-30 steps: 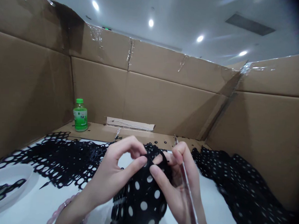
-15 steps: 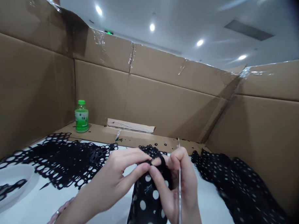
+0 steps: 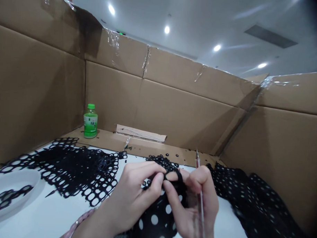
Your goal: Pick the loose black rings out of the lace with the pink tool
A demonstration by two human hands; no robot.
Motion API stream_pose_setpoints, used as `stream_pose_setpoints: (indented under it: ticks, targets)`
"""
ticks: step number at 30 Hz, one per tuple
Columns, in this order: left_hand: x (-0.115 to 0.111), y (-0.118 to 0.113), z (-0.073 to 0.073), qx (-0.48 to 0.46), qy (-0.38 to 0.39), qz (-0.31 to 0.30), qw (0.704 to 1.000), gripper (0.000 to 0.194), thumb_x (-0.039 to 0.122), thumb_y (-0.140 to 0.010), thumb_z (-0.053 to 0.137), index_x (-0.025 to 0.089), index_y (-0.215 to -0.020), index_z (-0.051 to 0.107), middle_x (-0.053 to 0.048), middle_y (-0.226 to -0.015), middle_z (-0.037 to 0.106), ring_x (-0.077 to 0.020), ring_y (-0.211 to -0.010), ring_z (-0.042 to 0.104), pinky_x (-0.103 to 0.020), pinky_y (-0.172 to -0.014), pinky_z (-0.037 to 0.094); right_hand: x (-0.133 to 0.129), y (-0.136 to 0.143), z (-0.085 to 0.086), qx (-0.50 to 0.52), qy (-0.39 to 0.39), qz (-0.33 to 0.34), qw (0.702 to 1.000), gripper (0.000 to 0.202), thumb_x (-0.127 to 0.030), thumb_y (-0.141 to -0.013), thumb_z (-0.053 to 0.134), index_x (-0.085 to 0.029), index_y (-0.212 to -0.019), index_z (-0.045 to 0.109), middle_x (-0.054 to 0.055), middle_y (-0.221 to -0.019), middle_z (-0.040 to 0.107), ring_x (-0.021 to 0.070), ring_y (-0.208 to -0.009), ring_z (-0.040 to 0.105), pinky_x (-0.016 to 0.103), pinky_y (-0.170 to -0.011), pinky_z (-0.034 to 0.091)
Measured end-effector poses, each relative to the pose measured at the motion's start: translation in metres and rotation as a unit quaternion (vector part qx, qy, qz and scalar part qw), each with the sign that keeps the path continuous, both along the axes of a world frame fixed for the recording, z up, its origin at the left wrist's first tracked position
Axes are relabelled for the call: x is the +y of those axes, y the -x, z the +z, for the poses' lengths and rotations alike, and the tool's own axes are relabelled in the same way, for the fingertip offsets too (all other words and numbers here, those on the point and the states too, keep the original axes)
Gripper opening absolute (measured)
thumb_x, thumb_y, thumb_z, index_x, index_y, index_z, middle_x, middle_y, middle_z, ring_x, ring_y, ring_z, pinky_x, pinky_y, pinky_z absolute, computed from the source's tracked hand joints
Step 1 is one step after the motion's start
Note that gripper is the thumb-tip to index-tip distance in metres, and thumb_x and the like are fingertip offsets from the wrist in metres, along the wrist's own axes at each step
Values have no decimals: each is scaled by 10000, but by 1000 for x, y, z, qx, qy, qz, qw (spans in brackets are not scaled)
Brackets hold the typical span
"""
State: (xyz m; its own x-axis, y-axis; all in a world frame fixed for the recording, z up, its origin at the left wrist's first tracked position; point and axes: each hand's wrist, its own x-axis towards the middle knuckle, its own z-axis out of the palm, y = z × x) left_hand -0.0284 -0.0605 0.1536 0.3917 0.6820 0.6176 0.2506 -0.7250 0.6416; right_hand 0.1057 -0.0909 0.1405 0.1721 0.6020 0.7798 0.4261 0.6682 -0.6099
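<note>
A black sheet with round white dots (image 3: 155, 219) hangs between my hands at the lower centre. My left hand (image 3: 137, 191) pinches its upper edge between thumb and forefinger. Close beside it, my right hand (image 3: 197, 203) grips the same edge, where a loop of black material stretches around a round hole. A thin pointed tool (image 3: 198, 162) also lies in my right hand, tip upward, held under the curled fingers. A beaded bracelet (image 3: 78, 223) circles my left wrist.
Black netting full of holes (image 3: 76, 168) spreads at the left, beside a white bowl (image 3: 38, 184) with black pieces inside. A green bottle (image 3: 90, 125) stands at the back left. More dotted black material (image 3: 259, 199) lies at the right. Cardboard walls (image 3: 174, 105) surround the white surface.
The view has shifted slightly. Both hands have moved a little right, and the loop between them looks more stretched and wider. The pointed tool leans more to the left at its tip.
</note>
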Motion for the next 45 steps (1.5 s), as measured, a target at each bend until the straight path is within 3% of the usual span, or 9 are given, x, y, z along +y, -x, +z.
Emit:
stream_pose_setpoints:
  ticks: [4, 9, 15, 20, 24, 29, 32, 35, 45]
  targets:
    - [10, 3, 1, -35, 67, -60, 995, 166, 261, -848, 453, 166, -762, 558, -6, -721, 593, -124, -681, 539, -214, -641, 412, 7, -10, 6, 1, 26, 70, 997, 330, -158, -753, 597, -240, -718, 279, -55, -647, 513, 98, -582, 520, 204, -545, 421]
    - [20, 6, 0, -101, 154, -135, 974, 146, 289, -834, 513, 160, -774, 545, 0, -733, 562, -107, -697, 541, -188, -631, 427, 13, -25, 13, 1, 62, 65, 996, 277, -248, -799, 576, -227, -714, 313, -26, -703, 586, 117, -634, 564, 236, -590, 422]
    - [21, 5, 0, -115, 130, -74, 982, 138, 279, -831, 518, 161, -776, 565, -11, -748, 584, -110, -682, 534, -184, -585, 421, 9, -39, 19, 151, -86, 36, 984, 387, -537, -878, 240, -234, -953, 469, 2, -635, 597, 182, -609, 581, 371, -647, 450]
    - [23, 4, -2, -140, 107, -22, 984, 142, 287, -822, 531, 166, -767, 578, 5, -704, 577, -96, -614, 520, -169, -532, 413, -1, -33, 26, 180, 11, 101, 978, 69, -294, -853, 472, -244, -896, 492, -34, -575, 590, 140, -534, 570, 307, -563, 496]
    - [22, 6, -3, -177, 87, 26, 980, 134, 297, -816, 544, 174, -772, 571, 22, -677, 562, -79, -569, 492, -155, -500, 395, 9, -24, 20, 209, 58, 149, 965, 44, -265, -828, 530, -222, -836, 530, 8, -715, 680, 155, -671, 634, 312, -653, 511]
    - [20, 10, -4, -240, 64, 56, 967, 132, 311, -817, 547, 183, -791, 564, 10, -720, 578, -94, -621, 526, -167, -556, 434, 22, -14, 13, 215, 107, 215, 947, 123, -279, -746, 623, -206, -668, 562, 25, -1050, 623, 188, -937, 588, 363, -831, 447]
    - [19, 10, -6, -264, 52, 70, 961, 136, 322, -816, 546, 187, -802, 558, 0, -740, 587, -112, -660, 547, -183, -591, 455, 23, -6, 11, 235, 173, 270, 917, 160, -334, -735, 630, -214, -672, 544, -3, -779, 623, 150, -687, 576, 289, -629, 452]
    - [19, 11, -6, -272, 48, 76, 958, 115, 305, -815, 552, 191, -795, 552, 4, -730, 577, -110, -663, 540, -176, -590, 453, 22, -1, 8, 247, 184, 249, 918, 173, -352, -717, 649, -216, -688, 545, -40, -608, 533, 104, -534, 463, 223, -511, 363]
    - [20, 7, -10, -313, 70, 14, 947, 66, 262, -802, 585, 199, -799, 604, 23, -708, 595, -75, -615, 527, -123, -556, 432, 18, 7, 0, 245, 123, 130, 953, 203, -356, -745, 594, -204, -658, 493, -28, -618, 510, 126, -572, 465, 256, -582, 369]
